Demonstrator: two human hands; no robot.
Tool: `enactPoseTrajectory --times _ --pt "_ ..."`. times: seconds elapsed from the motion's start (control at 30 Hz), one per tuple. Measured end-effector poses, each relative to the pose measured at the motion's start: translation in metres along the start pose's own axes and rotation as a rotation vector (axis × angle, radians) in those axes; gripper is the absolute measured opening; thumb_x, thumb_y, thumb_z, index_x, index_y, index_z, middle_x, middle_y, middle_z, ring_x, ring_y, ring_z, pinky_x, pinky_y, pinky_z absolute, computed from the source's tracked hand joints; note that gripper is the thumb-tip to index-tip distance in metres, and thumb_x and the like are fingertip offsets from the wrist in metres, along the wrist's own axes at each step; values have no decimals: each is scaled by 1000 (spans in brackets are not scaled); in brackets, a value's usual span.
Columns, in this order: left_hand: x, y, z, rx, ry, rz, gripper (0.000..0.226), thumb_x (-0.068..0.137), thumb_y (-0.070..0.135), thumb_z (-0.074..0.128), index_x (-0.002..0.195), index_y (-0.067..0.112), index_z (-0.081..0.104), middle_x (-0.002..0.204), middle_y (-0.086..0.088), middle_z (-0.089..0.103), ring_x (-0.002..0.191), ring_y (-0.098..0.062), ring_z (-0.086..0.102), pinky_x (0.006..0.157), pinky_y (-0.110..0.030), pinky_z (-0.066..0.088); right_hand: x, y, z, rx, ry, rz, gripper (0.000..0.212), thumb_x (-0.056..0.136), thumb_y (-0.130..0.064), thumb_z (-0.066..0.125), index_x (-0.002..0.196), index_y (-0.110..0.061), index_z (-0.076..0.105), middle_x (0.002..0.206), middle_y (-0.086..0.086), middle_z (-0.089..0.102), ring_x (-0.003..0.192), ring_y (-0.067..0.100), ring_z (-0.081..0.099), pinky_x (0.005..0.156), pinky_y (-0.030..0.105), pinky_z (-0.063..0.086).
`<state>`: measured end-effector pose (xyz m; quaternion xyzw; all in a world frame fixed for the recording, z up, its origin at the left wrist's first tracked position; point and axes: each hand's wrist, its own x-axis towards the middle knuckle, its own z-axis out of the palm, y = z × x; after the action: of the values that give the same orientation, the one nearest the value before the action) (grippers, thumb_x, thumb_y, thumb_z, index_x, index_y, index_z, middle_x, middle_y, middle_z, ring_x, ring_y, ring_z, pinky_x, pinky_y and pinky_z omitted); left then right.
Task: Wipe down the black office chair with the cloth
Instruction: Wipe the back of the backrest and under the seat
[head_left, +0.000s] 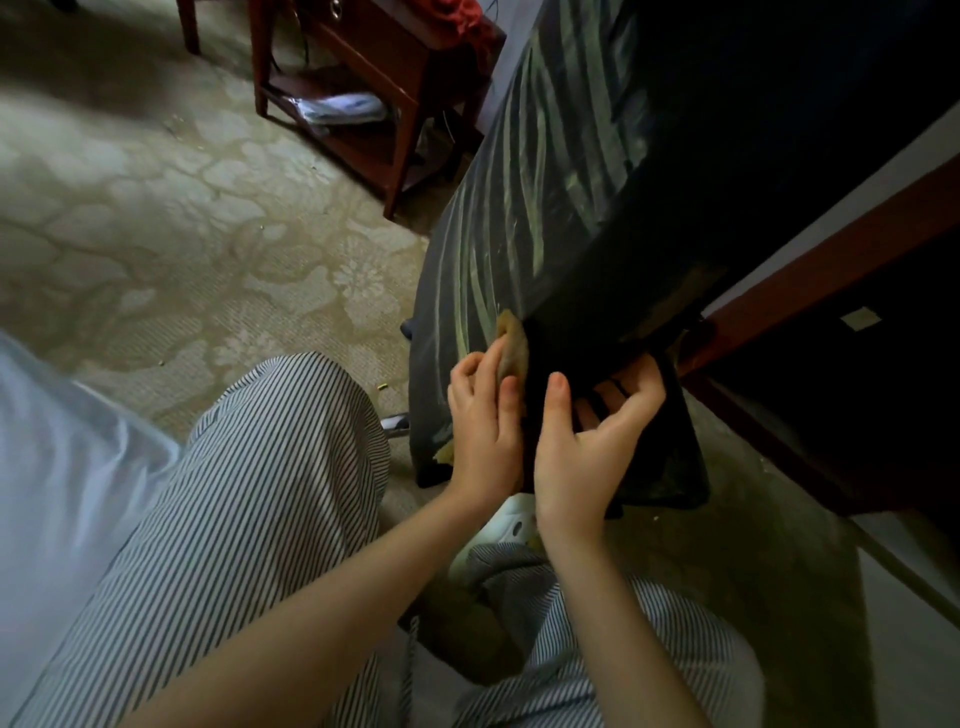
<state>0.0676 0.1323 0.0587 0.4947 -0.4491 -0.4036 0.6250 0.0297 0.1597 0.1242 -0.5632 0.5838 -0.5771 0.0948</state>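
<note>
striped knees (249, 467), left hand (485, 436) pinching cloth (513, 345), right hand (587, 447) gripping chair (545, 182), patterned carpet (182, 234) below.

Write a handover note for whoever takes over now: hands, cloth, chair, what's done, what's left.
Left hand holds the tan cloth against the black chair, low on its side.
Right hand grips a dark lower edge of the chair, steadying it.
Done: hard to tell; pale streaks show across the side.
Left: wipe those streaks, then the other surfaces.
</note>
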Motion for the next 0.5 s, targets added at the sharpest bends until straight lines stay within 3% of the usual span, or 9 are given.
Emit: enactPoseTrajectory --times 0.1,0.17,0.3,0.4,0.5 --pt "-6 -29 -4 37 4 -93 33 95 43 28 128 44 31 123 4 32 119 -12 34 95 -11 26 -4 1 2 -1 4 23 64 86 -6 65 124 -40 27 120 -26 38 112 -12 46 90 16 47" --pt "-7 -49 -7 74 -11 -148 36 95 40 27 130 41 32 124 4 32 120 -11 33 98 -19 27 -5 2 2 3 2 40 65 85 -6 65 125 -40 26 122 -26 37 113 -11 46 92 20 47" --pt "-5 -100 -19 192 7 -430 41 101 29 33 141 20 37 136 -13 35 123 -23 37 95 -25 28 -11 5 1 19 -40 120 65 85 -5 66 125 -38 27 120 -26 39 113 -10 47 94 24 48" --pt "0 -124 -27 315 35 -606 41 101 23 35 140 11 38 136 -22 40 124 -33 39 98 -31 30 -17 10 -1 27 -91 205 65 85 -6 65 125 -39 26 117 -28 39 109 -13 47 93 17 45" --pt "0 -137 -27 256 77 -803 41 102 24 33 139 8 38 138 -22 38 126 -35 39 104 -37 28 -19 12 -1 21 -138 273 64 86 -8 65 125 -38 24 113 -29 39 104 -16 46 89 10 43"
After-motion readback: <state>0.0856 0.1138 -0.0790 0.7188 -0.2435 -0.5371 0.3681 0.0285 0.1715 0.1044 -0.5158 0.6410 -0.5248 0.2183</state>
